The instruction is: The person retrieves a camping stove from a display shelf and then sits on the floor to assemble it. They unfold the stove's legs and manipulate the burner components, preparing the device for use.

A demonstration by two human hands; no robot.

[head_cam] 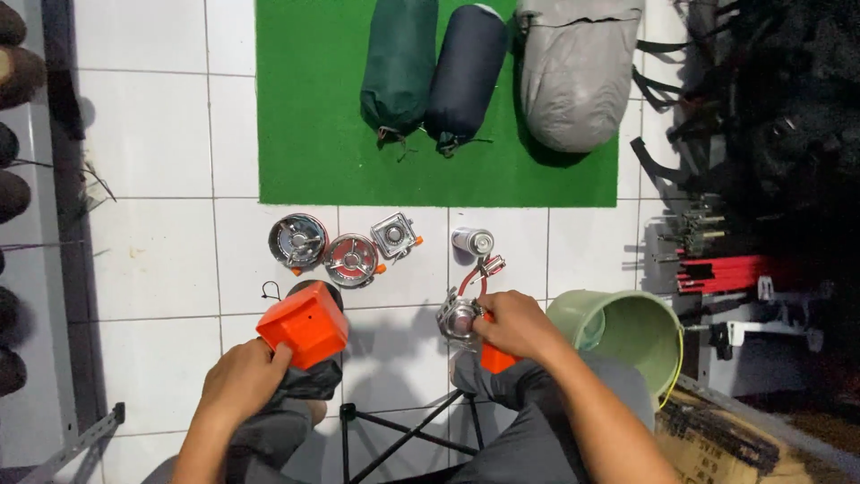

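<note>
1. Nearest, the left hand (240,381) grips a boxy orange plastic case (303,325) at its lower corner.
2. Beside it, the right hand (512,324) closes around a shiny metal camping stove (457,315), apparently with an orange part beneath.
3. Beyond, three round steel burners (351,259) sit on white tiles (152,260).
4. Farthest, three soft cylindrical stuff sacks (463,76) lie on green turf (309,134).

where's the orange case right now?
In the head view the orange case is low and left of centre, held in the left hand above the white tile floor, just below the two round camp stoves.
</note>
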